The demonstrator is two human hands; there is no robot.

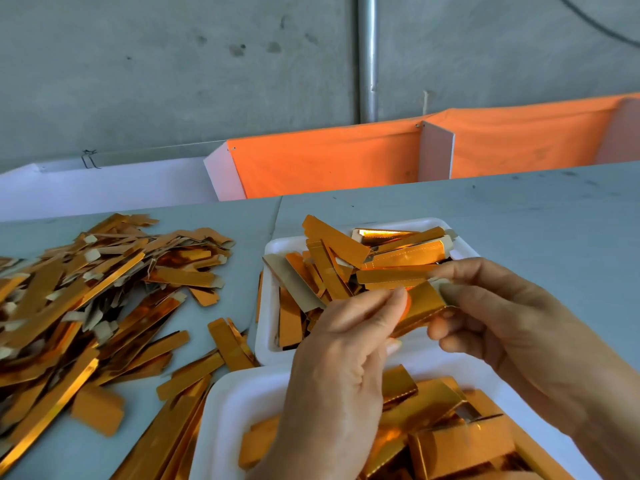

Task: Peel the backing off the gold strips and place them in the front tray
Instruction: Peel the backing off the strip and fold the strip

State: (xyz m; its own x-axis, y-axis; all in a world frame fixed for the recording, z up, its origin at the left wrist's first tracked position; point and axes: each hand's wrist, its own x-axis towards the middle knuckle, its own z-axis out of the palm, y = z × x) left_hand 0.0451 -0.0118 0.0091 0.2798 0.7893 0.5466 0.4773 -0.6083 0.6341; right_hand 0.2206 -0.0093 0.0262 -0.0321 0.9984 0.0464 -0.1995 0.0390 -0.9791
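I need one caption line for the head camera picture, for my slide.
Both hands, left hand and right hand, pinch a gold strip above two white trays of strips.

- Both hands meet over the far white tray [273, 336]: the left hand [341, 372] and the right hand [502, 320] pinch one gold strip [424, 303] between them.
- A near white tray [225, 410] holds more gold pieces.
- A loose pile of strips [86, 296] sprawls across the grey table [519, 216] on the left.
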